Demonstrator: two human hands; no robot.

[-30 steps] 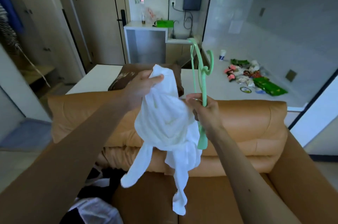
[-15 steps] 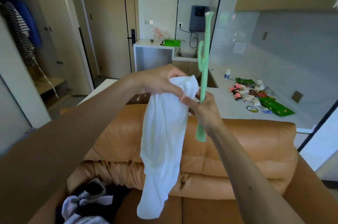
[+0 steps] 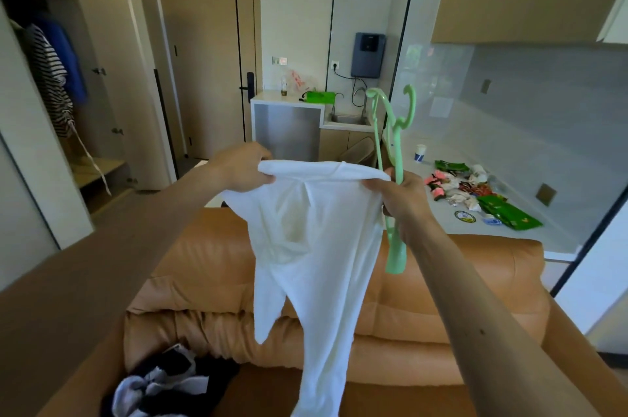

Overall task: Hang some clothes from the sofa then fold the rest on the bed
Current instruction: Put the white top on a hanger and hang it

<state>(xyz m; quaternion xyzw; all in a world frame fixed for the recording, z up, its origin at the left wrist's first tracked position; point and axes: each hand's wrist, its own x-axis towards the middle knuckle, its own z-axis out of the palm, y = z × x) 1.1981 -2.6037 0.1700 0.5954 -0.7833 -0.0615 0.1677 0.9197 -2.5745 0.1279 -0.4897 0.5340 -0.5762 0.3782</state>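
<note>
left hand (image 3: 244,166) pinching one end of white long-sleeved top (image 3: 312,229) | right hand (image 3: 399,199) clamping other end plus green hanger (image 3: 396,151), prob stretching it open for hanging | dangling mid-air over tan sofa (image 3: 204,263) | leftover clothes pile (image 3: 159,382) near left

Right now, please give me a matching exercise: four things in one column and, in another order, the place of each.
1 white garment
2 green hanger
3 clothes pile
4 striped shirt

A in the wardrobe
B on the sofa
C in the right hand only
D between left hand and right hand

Pairs: 1-D, 2-C, 3-B, 4-A
</note>
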